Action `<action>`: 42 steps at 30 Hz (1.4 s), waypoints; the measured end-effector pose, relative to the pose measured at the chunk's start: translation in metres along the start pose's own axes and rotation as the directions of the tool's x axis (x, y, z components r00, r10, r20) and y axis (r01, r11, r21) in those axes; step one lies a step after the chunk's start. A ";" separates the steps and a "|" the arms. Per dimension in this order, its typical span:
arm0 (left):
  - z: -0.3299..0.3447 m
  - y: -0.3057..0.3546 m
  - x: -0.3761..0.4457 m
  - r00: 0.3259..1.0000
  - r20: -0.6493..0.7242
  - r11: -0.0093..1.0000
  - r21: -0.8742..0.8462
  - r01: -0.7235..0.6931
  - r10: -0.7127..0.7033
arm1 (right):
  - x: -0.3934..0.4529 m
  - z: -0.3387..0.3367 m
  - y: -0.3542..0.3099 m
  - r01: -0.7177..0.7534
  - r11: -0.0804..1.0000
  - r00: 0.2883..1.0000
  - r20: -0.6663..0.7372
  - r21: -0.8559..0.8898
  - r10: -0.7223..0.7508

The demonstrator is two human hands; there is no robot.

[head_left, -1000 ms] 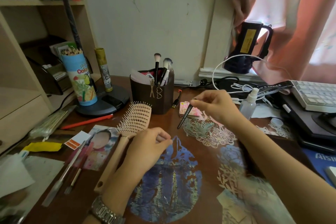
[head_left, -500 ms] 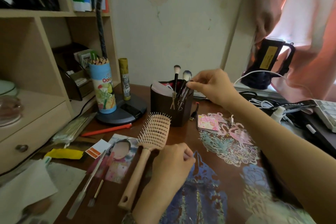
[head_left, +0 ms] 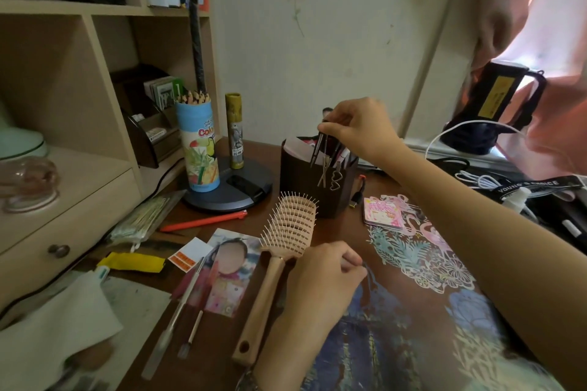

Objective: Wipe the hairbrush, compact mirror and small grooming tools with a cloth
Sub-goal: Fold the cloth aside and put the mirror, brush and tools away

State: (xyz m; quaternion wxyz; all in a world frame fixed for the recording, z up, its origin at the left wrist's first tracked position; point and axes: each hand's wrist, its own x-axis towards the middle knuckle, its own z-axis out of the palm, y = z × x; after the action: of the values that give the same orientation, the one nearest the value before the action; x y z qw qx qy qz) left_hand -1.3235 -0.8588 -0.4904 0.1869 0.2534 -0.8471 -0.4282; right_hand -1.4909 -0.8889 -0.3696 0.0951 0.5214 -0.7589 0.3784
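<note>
Pinched in right hand [head_left: 359, 130]: dark tweezers [head_left: 318, 149] over brown holder [head_left: 305, 187]; left hand [head_left: 320, 279] loosely curled, seemingly holding nothing, beside hairbrush [head_left: 282, 251].

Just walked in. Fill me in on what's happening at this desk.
A person sits at a cluttered desk. Their right hand pinches dark tweezers over the brown organizer cup, tips at its rim. The left hand rests curled beside the peach hairbrush, which lies flat. A pink compact mirror lies to the cup's right.
</note>
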 end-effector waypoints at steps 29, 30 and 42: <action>0.000 0.001 -0.001 1.000 0.016 1.000 0.019 0.005 -0.006 | -0.013 0.020 0.009 0.028 0.997 0.997 0.073 -0.077 -0.022; 0.000 0.001 -0.001 1.000 0.015 1.000 0.017 0.005 -0.006 | -0.014 0.022 0.010 0.027 0.997 0.997 0.074 -0.076 -0.021; 0.000 0.001 -0.001 1.000 0.019 1.000 0.021 0.003 -0.003 | -0.017 0.034 0.010 0.052 0.991 0.985 0.168 -0.126 -0.031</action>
State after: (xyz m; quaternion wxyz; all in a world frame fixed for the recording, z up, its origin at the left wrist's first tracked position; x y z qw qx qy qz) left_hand -1.3233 -0.8576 -0.4896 0.1756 0.2526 -0.8529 -0.4217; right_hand -1.4838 -0.8984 -0.4074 0.0733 0.5595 -0.7760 0.2817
